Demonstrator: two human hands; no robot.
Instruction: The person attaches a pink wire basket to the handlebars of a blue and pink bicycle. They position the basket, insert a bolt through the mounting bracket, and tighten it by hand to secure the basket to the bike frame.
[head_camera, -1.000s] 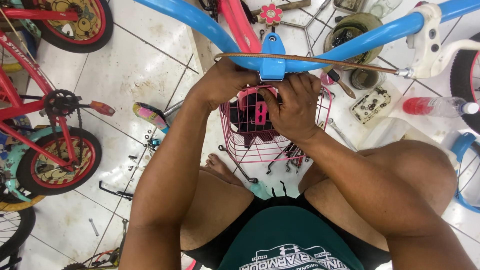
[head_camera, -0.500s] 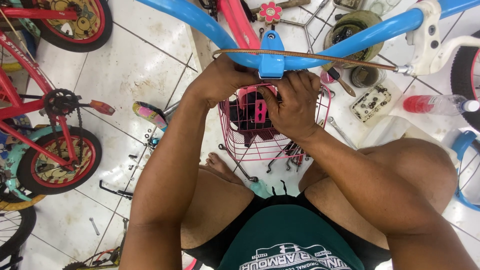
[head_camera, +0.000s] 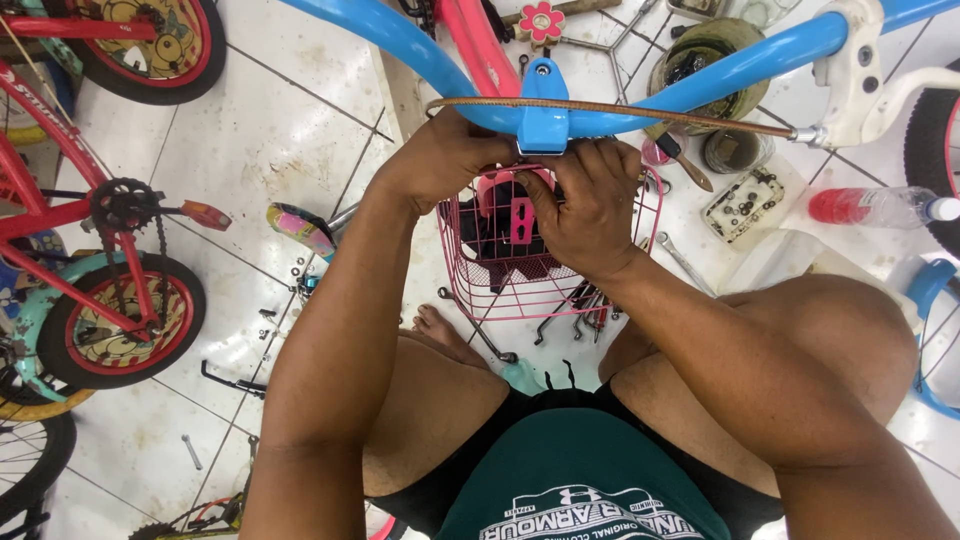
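A blue handlebar (head_camera: 420, 55) runs across the top of the head view, with a blue clamp (head_camera: 543, 105) at its middle. Under it hangs a pink wire basket (head_camera: 500, 280) with a pink bracket (head_camera: 521, 218) inside. My left hand (head_camera: 440, 160) grips the bar just left of the clamp. My right hand (head_camera: 590, 205) is closed over the basket's upper rim, fingers at the clamp's underside. What the fingers pinch is hidden. A thin brown rod (head_camera: 640, 110) lies along the bar.
A red child's bike (head_camera: 110, 250) stands at the left. Several loose bolts (head_camera: 290, 290) and wrenches (head_camera: 680, 262) lie on the tiled floor. At the right are a parts tray (head_camera: 745, 205), a red bottle (head_camera: 870, 207) and greasy tins (head_camera: 700, 50). My knees frame the basket.
Both hands stay at the clamp and basket rim; my right fingers have shifted slightly. Nothing else has moved.
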